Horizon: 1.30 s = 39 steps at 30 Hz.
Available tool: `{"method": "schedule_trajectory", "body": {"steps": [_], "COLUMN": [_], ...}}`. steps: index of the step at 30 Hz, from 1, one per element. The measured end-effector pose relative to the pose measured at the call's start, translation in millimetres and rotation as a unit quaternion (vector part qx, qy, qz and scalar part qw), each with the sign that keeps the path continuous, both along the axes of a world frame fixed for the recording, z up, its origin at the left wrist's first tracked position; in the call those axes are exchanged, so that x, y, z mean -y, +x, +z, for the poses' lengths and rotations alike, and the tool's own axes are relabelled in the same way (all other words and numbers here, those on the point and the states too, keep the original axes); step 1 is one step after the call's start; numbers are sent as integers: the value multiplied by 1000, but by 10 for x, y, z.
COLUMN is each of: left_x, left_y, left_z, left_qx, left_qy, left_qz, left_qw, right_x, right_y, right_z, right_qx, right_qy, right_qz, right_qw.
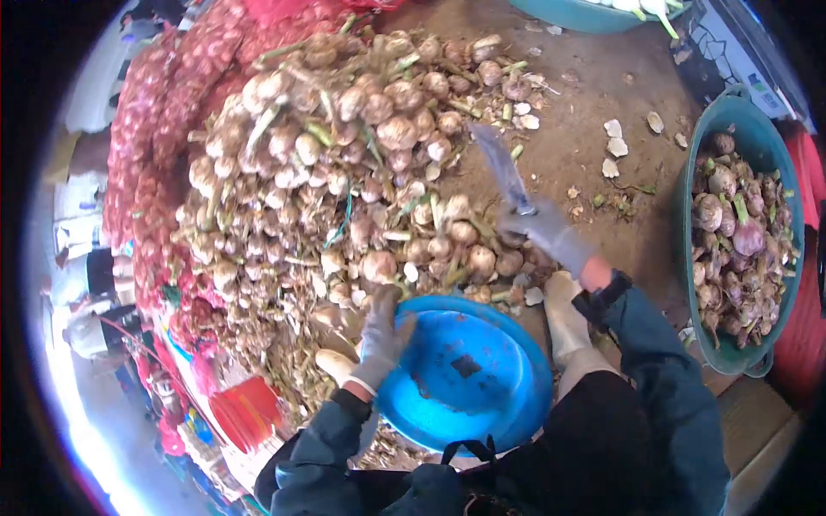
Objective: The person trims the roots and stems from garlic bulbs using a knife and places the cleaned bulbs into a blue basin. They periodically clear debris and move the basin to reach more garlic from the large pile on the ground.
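My right hand (551, 234), in a grey glove, is closed round the handle of a knife (499, 163). The broad blade points up and left, over the ground beside the garlic pile. My left hand (381, 342), also gloved, is at the left rim of a blue basin (532, 365). Its fingers point up towards the heap and the thumb stands apart, slightly blurred; I see nothing held in it. The basin sits between my legs, with a dark patch on its bottom. A large heap of garlic bulbs (396, 133) with stalks and loose skins lies just ahead.
On the right stands a green tub (686, 249) of garlic bulbs. Another green basin (568, 15) with pale pieces is at the top. Red mesh sacks (151, 163) line the left, near a red container (247, 413). Peel scraps (615, 146) lie on the brown ground.
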State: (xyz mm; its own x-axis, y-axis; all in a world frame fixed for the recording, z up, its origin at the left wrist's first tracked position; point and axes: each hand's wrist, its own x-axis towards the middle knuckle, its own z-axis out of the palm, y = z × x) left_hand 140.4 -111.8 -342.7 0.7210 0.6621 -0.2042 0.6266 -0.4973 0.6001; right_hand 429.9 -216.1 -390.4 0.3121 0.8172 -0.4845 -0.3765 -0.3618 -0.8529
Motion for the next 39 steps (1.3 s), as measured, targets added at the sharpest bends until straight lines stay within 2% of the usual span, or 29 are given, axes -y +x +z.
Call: {"method": "schedule_trajectory", "body": {"steps": [1,2,4,5,6,7,8,10,11,12,13,15,16,17,18,19,23,24,26,27,28,29,30,32,33,34,35,38,39], "left_x": [160,258,341,324,273,241,189,-18,-168,-324,-489,-641,-713,-779,-793,-786,-627,-844,-695,-685,-675,-757,-659,-423,-405,-398,-377,-311,-373], "left_y": [-135,-242,-362,-457,-534,-603,-650,-481,-548,-565,-521,-102,-121,-189,-158,-144,-78,-377,-2,29,47,50,277,605,694,772,809,840,693], "left_z": [-39,-53,70,63,55,62,67,202,-52,-291,-428,-286,-465,-764,-821,-864,-768,-1237,-672,-675,-693,-834,-449,-277,-224,-188,-142,83,-382], "left_qx": [-84,-169,-176,-192,-206,-183,-182,-251,-180,-154,-128,-103,-101,-106,-108,-108,-314,-241,-163,-14,133,154,153,246,245,112,-24,32,178], "left_qy": [59,116,94,54,18,30,29,-167,-179,-228,-274,-417,-418,-343,-259,-259,-94,-192,-187,-304,-411,-416,-424,-358,-358,-247,-129,-145,-316], "left_qz": [-32,-65,-30,-4,23,26,29,87,102,178,252,365,368,253,129,127,275,229,305,303,291,190,147,128,125,108,87,82,179], "left_qw": [994,977,979,980,978,982,983,950,962,945,919,826,825,899,951,951,904,923,919,903,854,876,880,892,892,956,988,986,915], "right_x": [82,135,244,289,285,271,244,156,127,77,31,-47,-71,-90,-102,-102,123,160,142,130,72,20,-45,-131,-111,-62,-15,-5,7], "right_y": [53,87,114,135,159,159,157,143,146,133,109,84,79,59,37,20,-118,-185,-213,-242,-322,-316,-388,-468,-531,-639,-710,-615,-625], "right_z": [96,129,187,244,343,445,556,870,951,1007,1026,1024,1018,991,941,877,295,181,28,-23,130,324,347,367,303,210,134,499,549], "right_qx": [-67,-67,89,92,182,269,271,464,466,486,503,528,553,552,543,528,462,446,430,415,397,344,340,315,314,358,398,443,440], "right_qy": [17,16,-113,-115,-123,-130,-130,-97,-96,-59,-22,-27,-36,-35,-105,-174,-203,-226,-250,-255,-263,-264,-267,-239,-239,-194,-148,-74,-77], "right_qz": [4,10,30,32,68,104,107,159,165,142,118,132,141,144,202,257,260,252,244,250,257,283,280,302,300,238,176,234,231], "right_qw": [998,998,989,989,973,949,948,866,864,860,856,838,821,820,808,790,823,829,832,837,841,856,857,867,869,882,888,863,864]}}
